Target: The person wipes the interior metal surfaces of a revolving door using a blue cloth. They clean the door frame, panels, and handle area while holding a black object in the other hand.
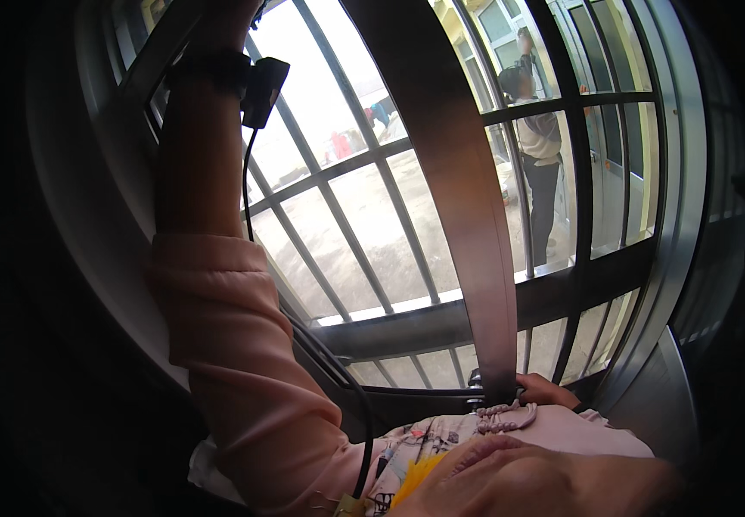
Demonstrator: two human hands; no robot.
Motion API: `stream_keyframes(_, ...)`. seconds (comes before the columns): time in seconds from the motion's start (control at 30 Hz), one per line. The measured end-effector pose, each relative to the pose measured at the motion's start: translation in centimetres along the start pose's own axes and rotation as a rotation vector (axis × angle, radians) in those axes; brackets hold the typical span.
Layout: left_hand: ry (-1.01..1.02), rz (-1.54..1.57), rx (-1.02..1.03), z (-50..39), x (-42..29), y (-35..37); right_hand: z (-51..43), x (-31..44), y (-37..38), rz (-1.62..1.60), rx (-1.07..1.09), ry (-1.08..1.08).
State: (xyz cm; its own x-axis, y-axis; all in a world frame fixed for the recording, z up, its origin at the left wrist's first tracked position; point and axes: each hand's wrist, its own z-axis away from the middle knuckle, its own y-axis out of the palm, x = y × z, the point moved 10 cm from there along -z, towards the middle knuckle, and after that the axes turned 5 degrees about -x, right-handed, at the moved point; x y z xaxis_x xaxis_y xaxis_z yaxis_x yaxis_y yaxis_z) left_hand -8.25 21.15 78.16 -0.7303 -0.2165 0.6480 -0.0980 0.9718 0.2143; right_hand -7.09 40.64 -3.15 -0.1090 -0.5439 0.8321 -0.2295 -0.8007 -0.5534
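Note:
My left arm in a pink sleeve is raised along the left side. The visible part of my left hand (225, 22) lies at the top edge, above a dark wristband (211, 72) with a small black box (265, 94) on it; the fingers are cut off, and a dark thing shows beside them. Low on the right, my right hand (545, 391) is at the lower end of a wide dark upright frame member (456, 148) of a glazed window or door; whether its fingers grip the frame is unclear. A small metal fitting (474, 380) is left of that member.
Metal bars (353, 245) cross the glazing. Beyond them, a person (540, 142) stands in a yard with one arm raised, near a paned door (611, 148). A black cable (365, 413) runs beside my left arm. A silver frame (682, 168) curves down the right side.

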Motion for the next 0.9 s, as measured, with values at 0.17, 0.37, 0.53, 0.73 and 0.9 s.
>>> stream_keyframes(0.17,0.043,0.150,-0.023,2.0,-5.6,-0.8,-1.1,-2.1,0.4,-0.015,0.012,-0.094)
stream_keyframes(0.37,0.023,0.471,0.137,-0.5,-6.9,2.7,-2.0,-2.4,0.5,0.034,0.047,-0.152)
stream_keyframes(0.53,0.153,0.188,0.157,1.2,-7.0,3.4,-3.0,-3.5,0.5,0.040,0.046,-0.150)
stream_keyframes(0.73,-0.052,0.184,0.415,10.0,-9.1,4.7,-4.8,-4.7,-0.2,0.161,0.018,-0.134)
stream_keyframes(0.9,0.166,0.281,0.435,19.8,-17.4,2.6,-4.7,-3.0,-1.7,0.164,0.003,-0.086)
